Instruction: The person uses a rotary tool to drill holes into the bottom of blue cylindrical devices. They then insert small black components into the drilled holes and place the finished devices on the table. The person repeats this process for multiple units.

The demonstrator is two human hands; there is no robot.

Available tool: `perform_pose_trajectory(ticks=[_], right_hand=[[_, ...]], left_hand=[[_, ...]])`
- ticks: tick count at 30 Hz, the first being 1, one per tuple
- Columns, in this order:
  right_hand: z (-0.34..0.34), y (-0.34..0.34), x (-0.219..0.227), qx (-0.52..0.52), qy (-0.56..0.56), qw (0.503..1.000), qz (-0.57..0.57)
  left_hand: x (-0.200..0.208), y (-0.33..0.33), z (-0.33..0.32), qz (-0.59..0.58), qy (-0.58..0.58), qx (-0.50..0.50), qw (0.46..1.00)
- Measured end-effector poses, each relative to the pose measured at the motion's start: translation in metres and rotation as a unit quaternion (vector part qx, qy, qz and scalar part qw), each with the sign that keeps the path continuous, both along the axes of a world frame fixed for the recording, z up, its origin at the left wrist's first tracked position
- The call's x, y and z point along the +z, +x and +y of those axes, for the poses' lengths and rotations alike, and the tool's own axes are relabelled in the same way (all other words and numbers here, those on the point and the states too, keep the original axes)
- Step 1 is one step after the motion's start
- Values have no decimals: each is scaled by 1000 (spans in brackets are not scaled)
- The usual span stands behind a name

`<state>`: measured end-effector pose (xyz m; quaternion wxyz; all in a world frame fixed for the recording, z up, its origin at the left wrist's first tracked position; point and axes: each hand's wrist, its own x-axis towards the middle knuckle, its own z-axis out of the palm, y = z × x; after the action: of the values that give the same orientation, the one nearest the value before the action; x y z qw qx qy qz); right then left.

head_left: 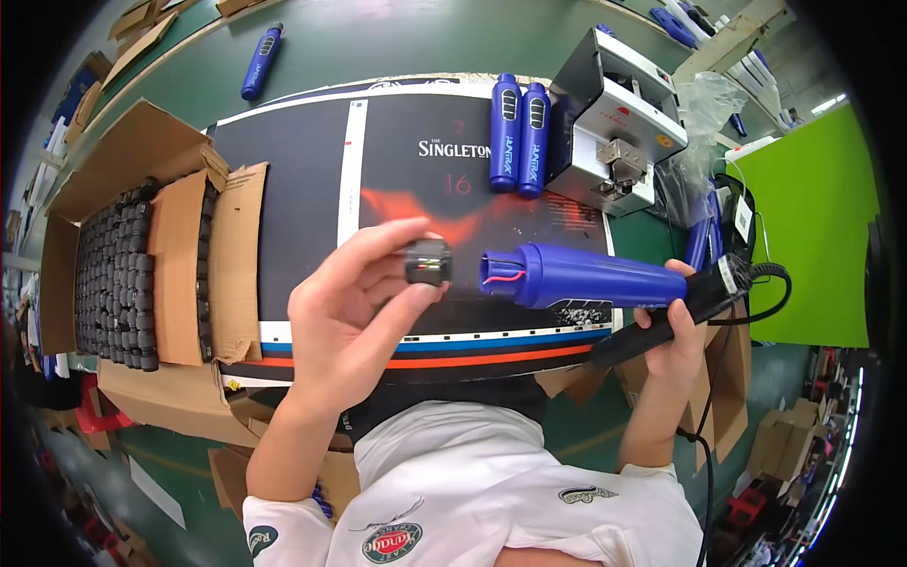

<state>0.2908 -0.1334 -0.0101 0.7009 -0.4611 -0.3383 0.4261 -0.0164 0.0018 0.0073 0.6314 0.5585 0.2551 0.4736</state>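
A small black ribbed cylindrical part (429,262) is pinched between the thumb and fingers of my left hand (338,319). My right hand (676,342) is closed around a long blue plastic casing (600,278), which lies almost level and points left. A red wire shows inside the casing's cut-away open end, which faces the black part with a gap between them. Against the casing's other end, also in my right hand, is a black corded tool (710,292); its exact kind I cannot make out.
An open cardboard box (236,265) at the left holds rows of black parts (118,274). Two blue casings (505,132) stand beside a black-and-white bench machine (619,123). Another blue casing (262,62) lies at the far left. A black cable (709,416) hangs at the right.
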Motion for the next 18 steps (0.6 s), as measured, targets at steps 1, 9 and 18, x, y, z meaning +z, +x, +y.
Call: perform_pose_trajectory(ticks=[1,9,18], right_hand=[[-2,2,1,-4,-2,1000,-6],[0,2,8,-4,-13,999,-37],[-7,-2,15,-35,-32,997,-68]], left_hand=[[-3,2,3,20,25,-7,999],[-3,6,9,82,114,-37,989],[-10,4,7,49,94,-69,992]])
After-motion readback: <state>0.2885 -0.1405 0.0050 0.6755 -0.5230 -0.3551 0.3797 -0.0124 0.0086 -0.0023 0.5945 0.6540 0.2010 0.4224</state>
